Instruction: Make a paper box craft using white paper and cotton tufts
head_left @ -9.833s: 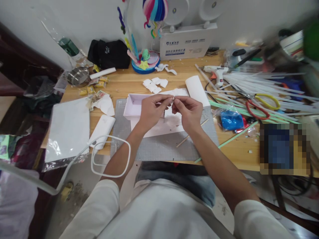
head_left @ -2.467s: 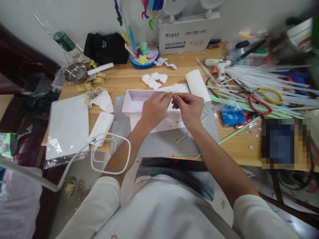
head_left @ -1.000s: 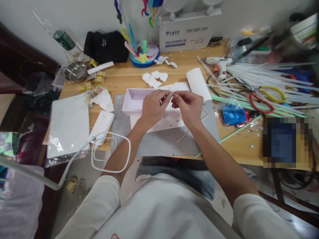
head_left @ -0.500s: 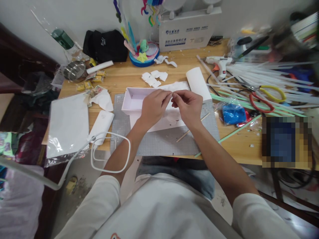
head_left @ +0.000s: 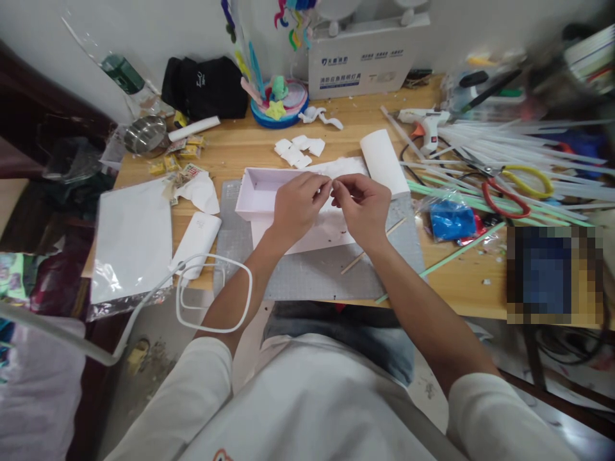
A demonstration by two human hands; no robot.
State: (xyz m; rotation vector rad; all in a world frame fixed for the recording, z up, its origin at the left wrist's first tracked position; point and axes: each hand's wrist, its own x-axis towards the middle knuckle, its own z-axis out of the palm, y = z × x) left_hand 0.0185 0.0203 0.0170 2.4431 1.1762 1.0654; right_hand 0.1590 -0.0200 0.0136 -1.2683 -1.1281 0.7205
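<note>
My left hand [head_left: 302,202] and my right hand [head_left: 364,205] meet at their fingertips above a white sheet [head_left: 307,241]. Both are closed in a pinch; whatever lies between the fingers is too small to make out. Just left of my left hand, and partly hidden by it, is an open pale lilac box [head_left: 259,192]. A thin wooden stick [head_left: 355,262] lies slantwise below my right hand, partly covered by the forearm. Behind that hand rests a roll of white paper [head_left: 383,160]. Under these things is a grey cutting mat [head_left: 293,278].
On the right lie a glue gun [head_left: 427,125], scissors [head_left: 509,186], many translucent sticks [head_left: 519,147] and a blue packet [head_left: 451,219]. A power bank [head_left: 196,240] with a white cable and a bagged white sheet [head_left: 132,240] are at left. Torn white pieces [head_left: 298,150] lie behind the box.
The whole view has shifted very slightly. My hands keep the same pinched pose, and nothing on the table has visibly moved.
</note>
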